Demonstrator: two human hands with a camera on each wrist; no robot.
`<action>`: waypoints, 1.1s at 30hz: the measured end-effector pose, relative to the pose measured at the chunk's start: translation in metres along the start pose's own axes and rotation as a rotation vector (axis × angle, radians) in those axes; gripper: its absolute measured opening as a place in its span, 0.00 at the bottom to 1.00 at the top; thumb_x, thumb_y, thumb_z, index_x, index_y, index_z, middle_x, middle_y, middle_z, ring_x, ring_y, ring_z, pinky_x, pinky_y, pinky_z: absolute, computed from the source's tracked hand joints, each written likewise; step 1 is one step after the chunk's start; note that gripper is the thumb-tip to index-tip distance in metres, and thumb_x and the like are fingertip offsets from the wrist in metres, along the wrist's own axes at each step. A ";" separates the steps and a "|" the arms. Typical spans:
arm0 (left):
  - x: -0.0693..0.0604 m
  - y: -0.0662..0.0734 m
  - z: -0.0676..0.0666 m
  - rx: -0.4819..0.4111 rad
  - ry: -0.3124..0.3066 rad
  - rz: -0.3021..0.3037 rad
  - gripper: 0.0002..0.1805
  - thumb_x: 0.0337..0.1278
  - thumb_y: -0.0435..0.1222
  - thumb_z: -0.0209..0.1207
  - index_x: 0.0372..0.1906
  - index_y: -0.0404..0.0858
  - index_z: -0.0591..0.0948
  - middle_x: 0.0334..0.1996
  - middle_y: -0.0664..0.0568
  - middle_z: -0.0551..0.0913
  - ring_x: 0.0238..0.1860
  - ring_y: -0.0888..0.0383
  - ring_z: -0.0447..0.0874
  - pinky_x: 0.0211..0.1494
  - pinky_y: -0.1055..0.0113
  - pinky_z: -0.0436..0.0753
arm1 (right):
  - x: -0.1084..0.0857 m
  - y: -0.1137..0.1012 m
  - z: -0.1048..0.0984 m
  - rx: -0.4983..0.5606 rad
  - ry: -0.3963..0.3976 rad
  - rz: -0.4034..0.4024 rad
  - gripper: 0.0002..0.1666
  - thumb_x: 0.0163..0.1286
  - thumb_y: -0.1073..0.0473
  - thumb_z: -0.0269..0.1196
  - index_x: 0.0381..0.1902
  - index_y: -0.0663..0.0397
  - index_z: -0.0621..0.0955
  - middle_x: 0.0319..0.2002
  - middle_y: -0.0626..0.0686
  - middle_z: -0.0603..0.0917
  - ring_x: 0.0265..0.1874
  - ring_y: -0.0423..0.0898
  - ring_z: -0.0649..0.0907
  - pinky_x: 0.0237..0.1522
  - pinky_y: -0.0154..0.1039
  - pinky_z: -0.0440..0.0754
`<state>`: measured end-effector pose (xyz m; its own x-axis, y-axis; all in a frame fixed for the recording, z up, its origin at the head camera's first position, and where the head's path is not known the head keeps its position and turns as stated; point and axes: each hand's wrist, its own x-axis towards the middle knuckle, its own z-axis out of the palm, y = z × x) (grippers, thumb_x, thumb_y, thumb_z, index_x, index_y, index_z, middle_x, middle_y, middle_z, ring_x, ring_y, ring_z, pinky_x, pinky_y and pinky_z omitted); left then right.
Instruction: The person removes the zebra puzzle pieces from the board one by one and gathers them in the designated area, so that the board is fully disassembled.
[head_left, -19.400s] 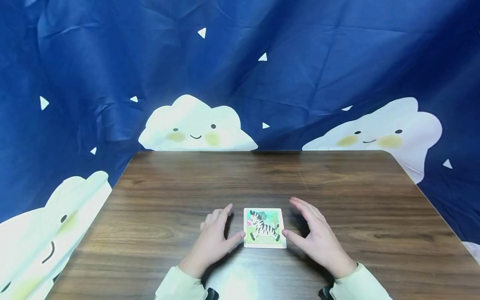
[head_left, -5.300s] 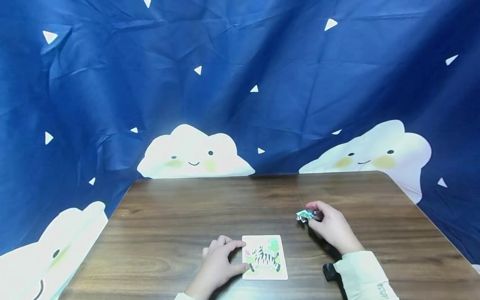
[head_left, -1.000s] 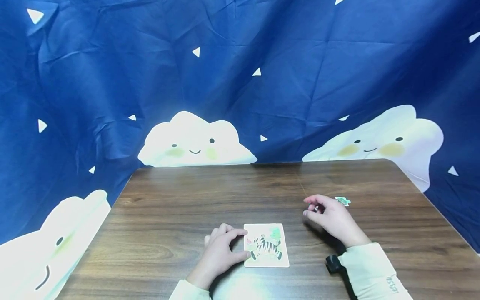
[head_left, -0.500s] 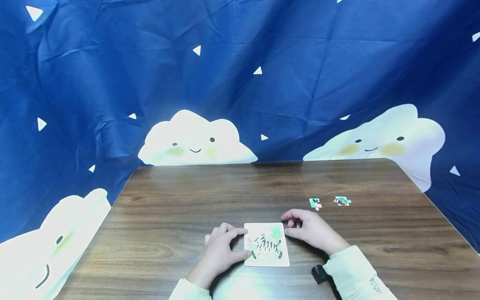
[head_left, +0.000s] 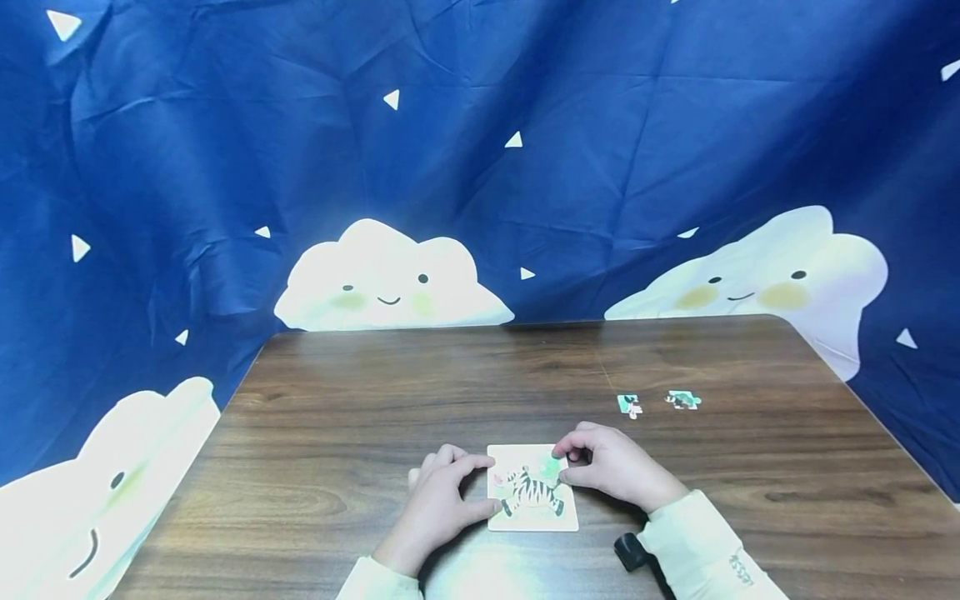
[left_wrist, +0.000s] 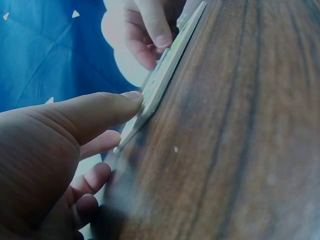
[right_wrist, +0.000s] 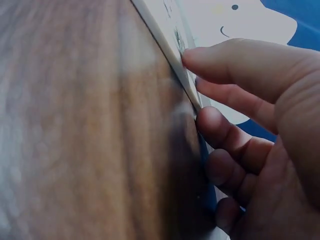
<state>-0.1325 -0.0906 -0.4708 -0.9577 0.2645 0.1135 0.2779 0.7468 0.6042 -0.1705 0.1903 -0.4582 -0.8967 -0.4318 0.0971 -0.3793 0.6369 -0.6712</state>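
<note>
A square zebra board [head_left: 531, 493] lies flat, two loose green jigsaw pieces [head_left: 683, 400] beyond its far right corner.

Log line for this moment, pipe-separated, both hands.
left hand: touching left edge of zebra puzzle | right hand: at its upper-right side | two loose pieces: on table beyond

pieces [head_left: 683, 400] on table [head_left: 375, 400], behind-right of board [head_left: 534, 522]

Head view forward and down over the table [head_left: 375, 375]; wrist views low, close, aslant, zebra board [head_left: 531, 492] in all.
</note>
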 end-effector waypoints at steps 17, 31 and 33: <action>0.001 0.002 -0.002 -0.009 0.000 0.009 0.29 0.37 0.50 0.74 0.53 0.52 0.86 0.41 0.59 0.74 0.42 0.58 0.67 0.45 0.54 0.59 | 0.000 -0.006 -0.001 -0.007 -0.031 0.012 0.14 0.52 0.58 0.75 0.38 0.44 0.85 0.33 0.41 0.77 0.35 0.38 0.75 0.39 0.34 0.74; -0.001 0.001 -0.003 -0.021 -0.010 0.006 0.29 0.38 0.50 0.75 0.53 0.53 0.86 0.42 0.59 0.74 0.43 0.58 0.67 0.46 0.53 0.59 | -0.003 0.008 -0.015 0.112 0.013 0.059 0.13 0.56 0.63 0.72 0.39 0.48 0.85 0.32 0.46 0.79 0.32 0.43 0.76 0.35 0.34 0.73; -0.002 0.002 -0.003 -0.022 -0.009 0.006 0.29 0.38 0.50 0.75 0.53 0.53 0.86 0.42 0.59 0.74 0.43 0.58 0.67 0.46 0.53 0.59 | -0.004 0.011 -0.018 0.115 0.024 0.080 0.13 0.56 0.64 0.72 0.39 0.47 0.85 0.32 0.47 0.79 0.32 0.43 0.76 0.35 0.34 0.73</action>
<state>-0.1308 -0.0914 -0.4678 -0.9553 0.2743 0.1100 0.2815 0.7314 0.6211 -0.1755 0.2105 -0.4530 -0.9287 -0.3666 0.0565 -0.2792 0.5906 -0.7572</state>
